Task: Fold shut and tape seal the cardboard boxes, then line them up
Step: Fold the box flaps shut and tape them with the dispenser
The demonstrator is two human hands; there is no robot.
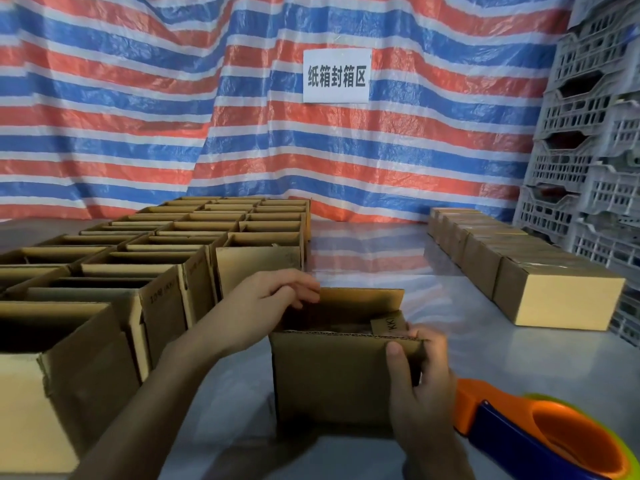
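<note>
A small open cardboard box (332,379) stands on the table right in front of me, its flaps up. My left hand (266,303) curls over the box's far left top corner, fingers on the rear flap. My right hand (420,382) grips the near right corner, thumb on the front flap, fingers round the side. An orange and blue tape dispenser (540,434) lies at the bottom right, next to my right wrist. Several open boxes (166,258) stand in rows on the left. A line of closed boxes (519,268) runs along the right.
The grey table (374,258) shows a bare strip between the two box groups. A striped red, white and blue tarp (207,109) with a white paper sign (337,76) hangs behind. Grey plastic crates (595,143) are stacked at the right edge.
</note>
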